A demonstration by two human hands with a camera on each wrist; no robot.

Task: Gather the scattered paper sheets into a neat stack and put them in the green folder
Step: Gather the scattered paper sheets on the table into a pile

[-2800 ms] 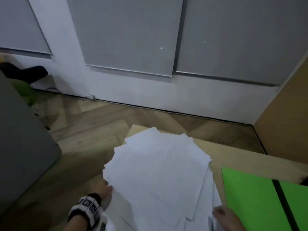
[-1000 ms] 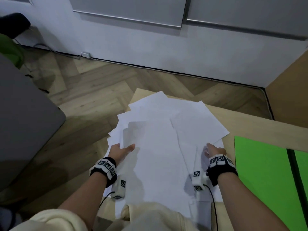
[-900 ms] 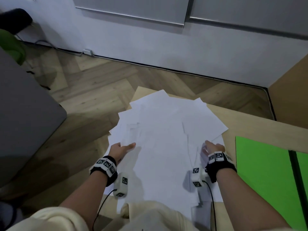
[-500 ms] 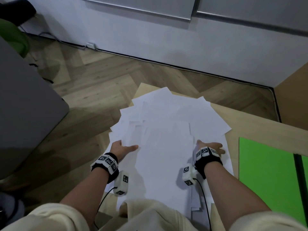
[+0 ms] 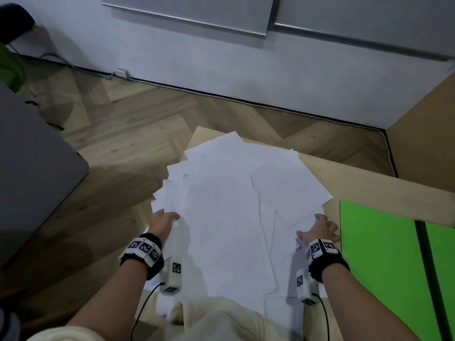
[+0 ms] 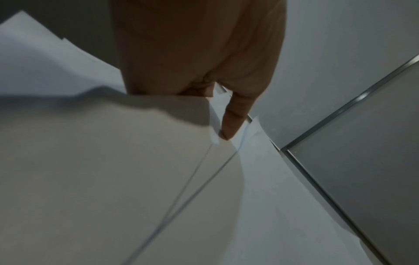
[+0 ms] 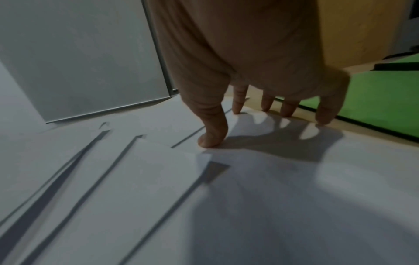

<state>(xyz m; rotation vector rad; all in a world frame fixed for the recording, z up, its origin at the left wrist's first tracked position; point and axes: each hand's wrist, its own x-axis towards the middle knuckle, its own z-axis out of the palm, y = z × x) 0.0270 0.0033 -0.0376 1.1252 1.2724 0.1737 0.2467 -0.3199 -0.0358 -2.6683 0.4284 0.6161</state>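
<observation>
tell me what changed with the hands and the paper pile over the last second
The right hand slid outward to the pile's right edge, beside the green folder, fingertips spread on the paper sheets. The left hand kept to the left edge, where its thumb lies over the sheets' edge. The sheets remain fanned out and unsquared; the folder lies where it was, with no sheets in it.

The paper sheets point(image 5: 229, 217) lay on the table point(image 5: 364, 190), with the folder point(image 5: 379, 254) just right of them.
</observation>
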